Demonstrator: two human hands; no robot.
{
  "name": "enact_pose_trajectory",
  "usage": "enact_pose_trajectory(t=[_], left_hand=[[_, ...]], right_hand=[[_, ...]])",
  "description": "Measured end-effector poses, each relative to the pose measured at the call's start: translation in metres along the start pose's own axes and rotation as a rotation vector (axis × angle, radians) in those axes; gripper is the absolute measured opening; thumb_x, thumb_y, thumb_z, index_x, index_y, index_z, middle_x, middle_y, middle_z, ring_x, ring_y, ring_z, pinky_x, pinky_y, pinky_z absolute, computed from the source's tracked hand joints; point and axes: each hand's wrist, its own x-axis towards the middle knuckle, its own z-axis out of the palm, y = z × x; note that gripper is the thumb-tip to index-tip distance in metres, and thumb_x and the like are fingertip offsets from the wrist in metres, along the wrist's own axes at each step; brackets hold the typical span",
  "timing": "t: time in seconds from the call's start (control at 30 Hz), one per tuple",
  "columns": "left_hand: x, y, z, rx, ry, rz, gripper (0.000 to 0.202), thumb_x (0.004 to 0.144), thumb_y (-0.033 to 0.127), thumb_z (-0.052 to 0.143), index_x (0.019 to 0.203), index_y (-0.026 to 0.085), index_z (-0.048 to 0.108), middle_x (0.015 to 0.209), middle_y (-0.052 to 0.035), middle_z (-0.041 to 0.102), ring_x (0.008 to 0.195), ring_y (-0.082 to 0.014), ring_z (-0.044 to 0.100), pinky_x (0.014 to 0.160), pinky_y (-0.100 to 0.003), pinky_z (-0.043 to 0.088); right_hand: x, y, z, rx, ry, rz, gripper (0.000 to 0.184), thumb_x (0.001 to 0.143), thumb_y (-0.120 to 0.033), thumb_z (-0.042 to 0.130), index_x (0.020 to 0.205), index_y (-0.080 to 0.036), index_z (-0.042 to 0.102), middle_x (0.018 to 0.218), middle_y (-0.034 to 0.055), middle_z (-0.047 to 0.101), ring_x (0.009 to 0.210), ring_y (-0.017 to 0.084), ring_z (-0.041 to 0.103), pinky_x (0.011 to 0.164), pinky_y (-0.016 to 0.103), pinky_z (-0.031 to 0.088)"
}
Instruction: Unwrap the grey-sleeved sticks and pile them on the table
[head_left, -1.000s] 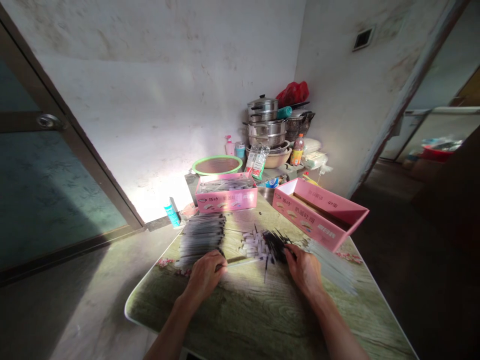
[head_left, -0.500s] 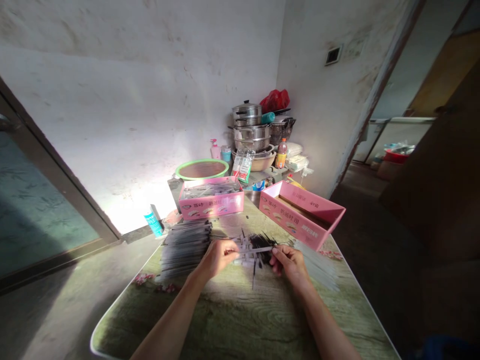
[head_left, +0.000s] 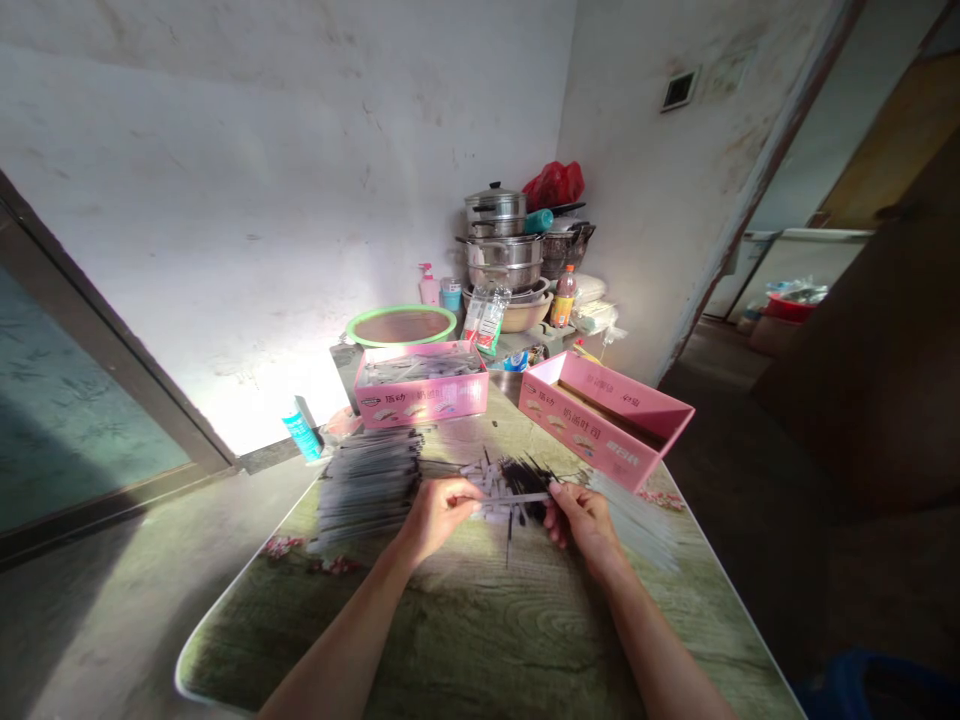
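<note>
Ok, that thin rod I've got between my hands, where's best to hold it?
By its two ends, as now: left hand pinching from the left, right hand from the right. The thin rod lies level and slender, so end pinches probably steady it.

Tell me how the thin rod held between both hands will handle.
The rod spans left hand to right hand without sagging, so probably stiff. It looks thin, likely light. Round-looking, it may roll on the smooth table.

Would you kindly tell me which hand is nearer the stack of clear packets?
Left. Both pinch one thin strip: the left hand just right of the stack, the right hand farther right.
</note>
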Motion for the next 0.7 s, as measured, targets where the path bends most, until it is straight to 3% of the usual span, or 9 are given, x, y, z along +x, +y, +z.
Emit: enact_pose_trajectory(t=[0.2,0.43,0.7], left_hand=[[0.0014,-0.0039,0.0021,-0.04,0.018,-0.02,0.014,0.077,0.024,0.069,0.086,0.016,0.076,0.078,-0.0037,0.075,0.07,-0.0168,0.067,0.064,-0.026,0.051],[0.0009,-0.0014,-0.0004,-0.105,-0.017,-0.03,0.009,0.076,0.021,0.069,0.081,0.015,0.075,0.075,-0.0037,0.074,0.07,-0.0167,0.068,0.064,-0.026,0.05],[0.0011,0.002,-0.006,-0.068,0.002,-0.012,0.011,0.076,0.025,0.067,0.075,0.016,0.073,0.064,-0.0017,0.068,0.056,-0.0127,0.056,0.053,-0.024,0.042]], right_hand=[[-0.0007,-0.0019,-0.0031,-0.057,0.014,0.005,0.05,0.079,-0.064,0.065,0.064,-0.018,0.056,0.045,-0.0017,0.059,0.032,0.009,0.048,0.029,0.017,0.03],[-0.0017,-0.0051,-0.0058,-0.007,-0.062,0.035,0.046,0.075,-0.06,0.071,0.067,-0.016,0.059,0.049,-0.0005,0.062,0.036,0.01,0.052,0.032,0.018,0.035],[0.0002,-0.0082,-0.0087,0.042,-0.093,0.012,0.038,0.071,-0.05,0.078,0.072,-0.016,0.06,0.056,0.0004,0.064,0.042,0.011,0.055,0.037,0.021,0.041]])
